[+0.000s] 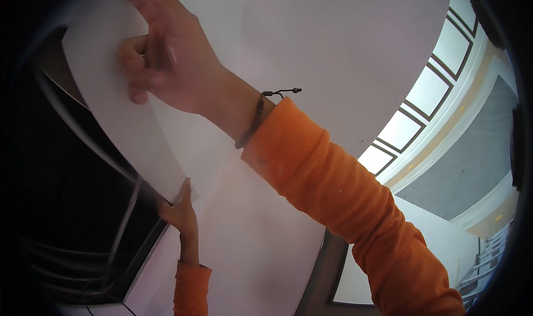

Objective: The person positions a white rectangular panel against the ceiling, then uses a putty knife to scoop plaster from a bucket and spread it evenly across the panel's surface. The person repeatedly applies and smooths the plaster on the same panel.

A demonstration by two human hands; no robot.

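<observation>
A long, pale white panel (100, 66) hangs overhead along the rim of a dark opening (66, 166). My left hand (180, 210) grips its lower end, the thumb on the face I see and the other fingers mostly hidden at the edge. Higher up, my right hand (172, 61) reaches across in front of the panel. Several of its fingers curl in against the panel's face; others point up and run out of the picture's top. Whether they pinch an edge there is hidden. Both arms wear orange sleeves, and a dark cord bracelet (258, 113) circles my right wrist.
A smooth white ceiling surface (333, 49) spreads above. Thin strips and wires (125, 221) dangle in the dark opening. On the right stand a row of bright framed windows (427, 91), a grey wall section (461, 155) and a metal ladder-like frame (488, 260).
</observation>
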